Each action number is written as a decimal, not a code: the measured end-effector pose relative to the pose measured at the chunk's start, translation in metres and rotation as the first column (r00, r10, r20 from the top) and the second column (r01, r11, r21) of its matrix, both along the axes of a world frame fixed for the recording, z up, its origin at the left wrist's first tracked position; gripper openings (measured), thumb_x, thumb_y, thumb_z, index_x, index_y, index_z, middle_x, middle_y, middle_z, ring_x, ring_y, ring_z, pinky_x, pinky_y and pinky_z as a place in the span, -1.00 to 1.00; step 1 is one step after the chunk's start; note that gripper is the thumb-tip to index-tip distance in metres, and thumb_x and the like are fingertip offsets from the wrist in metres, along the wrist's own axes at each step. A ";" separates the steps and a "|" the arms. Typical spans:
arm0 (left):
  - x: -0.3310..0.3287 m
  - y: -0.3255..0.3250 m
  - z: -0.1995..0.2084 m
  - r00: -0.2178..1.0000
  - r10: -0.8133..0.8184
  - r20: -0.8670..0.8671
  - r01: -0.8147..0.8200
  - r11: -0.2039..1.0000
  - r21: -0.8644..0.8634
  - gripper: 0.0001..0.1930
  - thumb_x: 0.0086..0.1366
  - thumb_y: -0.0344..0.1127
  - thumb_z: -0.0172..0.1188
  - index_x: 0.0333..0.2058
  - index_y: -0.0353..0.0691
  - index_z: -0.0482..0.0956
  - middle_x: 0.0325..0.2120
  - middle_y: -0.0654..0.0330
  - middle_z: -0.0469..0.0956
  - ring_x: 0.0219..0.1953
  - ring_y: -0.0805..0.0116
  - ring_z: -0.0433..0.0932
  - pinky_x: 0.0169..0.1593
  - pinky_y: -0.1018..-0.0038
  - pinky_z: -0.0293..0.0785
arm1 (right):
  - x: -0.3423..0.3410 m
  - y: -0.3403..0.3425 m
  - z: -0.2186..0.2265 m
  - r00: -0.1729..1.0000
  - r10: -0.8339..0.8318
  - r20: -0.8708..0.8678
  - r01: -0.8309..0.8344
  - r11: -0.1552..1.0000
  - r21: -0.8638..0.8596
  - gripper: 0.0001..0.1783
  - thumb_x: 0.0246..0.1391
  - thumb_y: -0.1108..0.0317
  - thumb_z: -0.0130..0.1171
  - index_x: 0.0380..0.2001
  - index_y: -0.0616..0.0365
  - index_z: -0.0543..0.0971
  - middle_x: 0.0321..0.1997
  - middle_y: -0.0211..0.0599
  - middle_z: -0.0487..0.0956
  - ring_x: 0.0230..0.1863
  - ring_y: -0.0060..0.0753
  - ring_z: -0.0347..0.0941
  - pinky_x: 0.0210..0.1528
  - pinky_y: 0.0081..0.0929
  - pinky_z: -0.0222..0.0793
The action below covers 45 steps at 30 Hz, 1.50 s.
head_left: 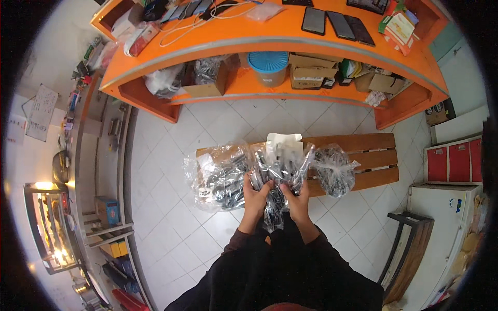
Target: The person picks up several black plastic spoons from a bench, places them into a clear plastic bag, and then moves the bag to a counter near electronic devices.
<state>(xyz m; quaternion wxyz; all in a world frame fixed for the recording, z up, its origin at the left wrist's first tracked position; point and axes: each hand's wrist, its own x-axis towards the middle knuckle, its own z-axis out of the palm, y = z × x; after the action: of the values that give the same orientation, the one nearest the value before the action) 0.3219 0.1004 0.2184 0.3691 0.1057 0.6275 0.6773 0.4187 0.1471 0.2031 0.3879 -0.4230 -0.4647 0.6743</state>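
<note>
While left hand (254,201) and right hand (298,203) pinch its sides, fingers curled close, one clear bag (274,217) hangs past the worktop (376,141)'s near edge, around mid-length. A slipping grip could spill it.

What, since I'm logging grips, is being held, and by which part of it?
The left hand and right hand hold a plastic-wrapped dark bundle by its two sides.
</note>
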 end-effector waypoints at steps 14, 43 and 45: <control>-0.023 -0.041 -0.036 0.924 0.197 0.327 -0.204 0.979 -0.014 -0.68 0.01 -0.54 -0.02 -0.22 -0.19 0.20 -0.42 0.21 0.37 -0.38 0.41 0.39 -0.36 0.53 0.36 | 0.056 0.007 -0.169 0.815 0.037 0.578 -0.196 0.957 0.215 -0.52 -0.07 0.35 -0.08 -0.10 0.26 0.04 -0.37 -0.01 0.37 -0.48 -0.07 0.36 -0.36 -0.29 0.26; -0.018 -0.016 -0.032 0.950 0.100 0.296 -0.106 0.994 0.005 -0.65 -0.05 -0.56 0.10 -0.24 -0.27 0.24 -0.43 0.17 0.42 -0.46 0.42 0.44 -0.40 0.54 0.42 | -0.010 -0.003 -0.056 0.944 0.283 0.171 -0.301 0.949 0.092 -0.83 -0.11 0.36 0.06 -0.54 0.28 0.41 -0.65 -0.37 0.41 -0.58 -0.68 0.29 -0.55 -0.66 0.17; -0.018 -0.015 -0.034 0.999 0.050 0.023 -0.047 0.993 -0.109 -0.67 -0.06 -0.57 0.11 -0.27 -0.26 0.25 -0.47 0.18 0.43 -0.50 0.44 0.44 -0.41 0.55 0.42 | -0.011 -0.005 -0.054 0.949 0.216 0.231 -0.257 0.952 0.165 -0.82 -0.10 0.36 0.04 -0.55 0.29 0.38 -0.70 -0.28 0.39 -0.62 -0.63 0.30 -0.59 -0.62 0.17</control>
<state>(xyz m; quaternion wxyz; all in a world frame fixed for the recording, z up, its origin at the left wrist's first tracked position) 0.3037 0.0850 0.1842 0.3659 0.0616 0.6610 0.6522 0.4077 0.1423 0.1494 0.2915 -0.3934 -0.6138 0.6192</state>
